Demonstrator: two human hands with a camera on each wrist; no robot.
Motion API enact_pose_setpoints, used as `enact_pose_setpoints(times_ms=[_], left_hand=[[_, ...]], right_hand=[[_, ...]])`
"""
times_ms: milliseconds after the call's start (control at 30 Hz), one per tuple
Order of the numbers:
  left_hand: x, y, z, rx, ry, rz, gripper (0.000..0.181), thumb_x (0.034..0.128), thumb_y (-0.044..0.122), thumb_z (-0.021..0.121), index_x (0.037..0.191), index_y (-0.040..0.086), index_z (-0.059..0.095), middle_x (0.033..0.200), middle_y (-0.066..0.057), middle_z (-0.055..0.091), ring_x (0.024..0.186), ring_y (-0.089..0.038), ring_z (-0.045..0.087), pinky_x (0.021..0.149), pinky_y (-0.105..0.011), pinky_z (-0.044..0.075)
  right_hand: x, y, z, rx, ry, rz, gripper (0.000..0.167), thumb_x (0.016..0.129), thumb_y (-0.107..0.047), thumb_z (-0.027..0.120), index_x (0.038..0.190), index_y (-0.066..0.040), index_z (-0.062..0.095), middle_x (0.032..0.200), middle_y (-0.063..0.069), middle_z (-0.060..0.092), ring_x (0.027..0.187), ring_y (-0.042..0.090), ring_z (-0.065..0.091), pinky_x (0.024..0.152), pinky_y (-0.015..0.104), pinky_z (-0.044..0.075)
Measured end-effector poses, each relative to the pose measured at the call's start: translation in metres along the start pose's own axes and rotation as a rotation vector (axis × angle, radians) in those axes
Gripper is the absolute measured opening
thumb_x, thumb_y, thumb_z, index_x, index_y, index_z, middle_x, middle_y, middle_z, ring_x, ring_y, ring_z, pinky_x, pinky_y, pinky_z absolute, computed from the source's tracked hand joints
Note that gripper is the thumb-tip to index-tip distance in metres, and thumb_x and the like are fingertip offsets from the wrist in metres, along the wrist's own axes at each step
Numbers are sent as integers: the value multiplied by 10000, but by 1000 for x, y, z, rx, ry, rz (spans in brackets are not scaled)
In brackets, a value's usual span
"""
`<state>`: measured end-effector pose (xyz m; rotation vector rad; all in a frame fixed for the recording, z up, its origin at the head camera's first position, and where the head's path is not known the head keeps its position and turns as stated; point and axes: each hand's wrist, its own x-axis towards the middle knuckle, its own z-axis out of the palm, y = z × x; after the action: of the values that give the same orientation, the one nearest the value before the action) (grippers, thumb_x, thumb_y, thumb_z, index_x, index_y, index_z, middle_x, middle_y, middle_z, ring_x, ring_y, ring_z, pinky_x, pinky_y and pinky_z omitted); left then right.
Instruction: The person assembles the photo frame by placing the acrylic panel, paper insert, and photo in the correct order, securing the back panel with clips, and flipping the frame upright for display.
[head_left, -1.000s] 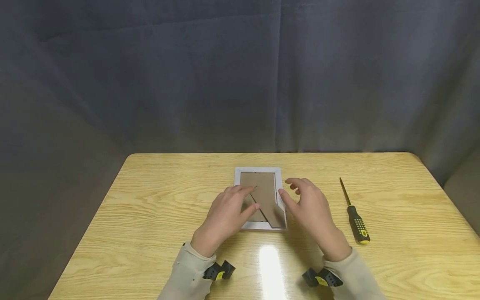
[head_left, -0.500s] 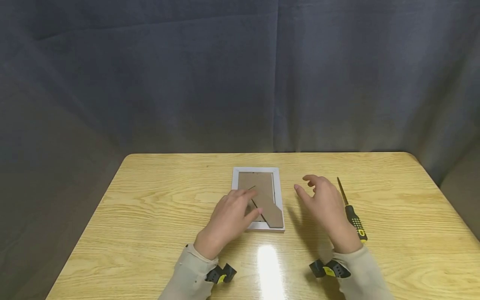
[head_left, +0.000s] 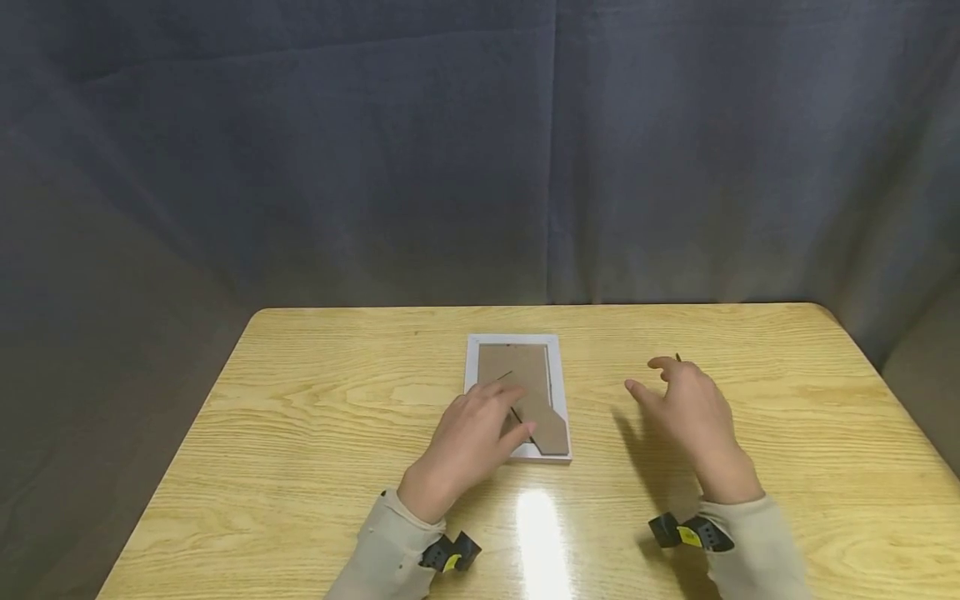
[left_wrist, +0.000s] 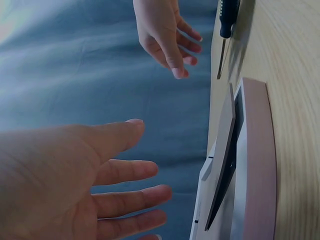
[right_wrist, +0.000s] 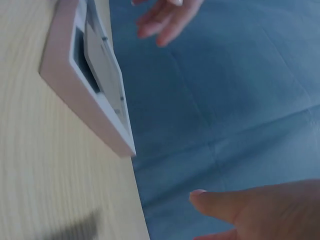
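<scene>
A white picture frame (head_left: 556, 371) lies back side up on the table, its brown backboard (head_left: 510, 358) showing. A brown flap (head_left: 552, 432), seemingly the stand, tilts up from the back in the left wrist view. Over the frame's lower left hovers my left hand (head_left: 468, 433), fingers loosely spread, holding nothing. To the right, my right hand (head_left: 693, 421) hangs above the table with relaxed fingers and nothing in its grasp. It hides most of a screwdriver (left_wrist: 228, 17) in the head view; the left wrist view shows the black handle and thin shaft, apart from the hand.
The wooden table (head_left: 337, 375) has rounded far corners. A dark grey curtain (head_left: 412, 167) hangs behind its far edge. Light reflects off the tabletop in front of the frame.
My right hand has moved right, away from the frame's edge to above the screwdriver. My left hand has shifted slightly right and nearer me. The frame stays in place.
</scene>
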<state>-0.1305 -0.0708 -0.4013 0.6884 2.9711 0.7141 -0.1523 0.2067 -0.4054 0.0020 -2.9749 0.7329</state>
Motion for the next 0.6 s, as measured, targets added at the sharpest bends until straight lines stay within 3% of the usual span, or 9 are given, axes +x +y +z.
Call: enact_pose_setpoints(times_ms=[300,600], left_hand=[[-2,4,6,19,-23,25,470,992,388,640,1366,104,630,1371,-79,656,1304,-299,592,1064,-473,499],[-1,4,10,13,-40,18,469,989,392,642,1367,115,632,1345,-98,664,1283,-315,600,1057,-485,501]], right_hand=[[4,32,-9,-46,-125,43,669,994,-381,621,1362,164,492,1270,415,577,1123,577,566,867,626,491],[8,60,-19,-67,-237,131,688,1013,-435,563,1339,168,494,1184,373,642,1042,521,632,776,561,521]])
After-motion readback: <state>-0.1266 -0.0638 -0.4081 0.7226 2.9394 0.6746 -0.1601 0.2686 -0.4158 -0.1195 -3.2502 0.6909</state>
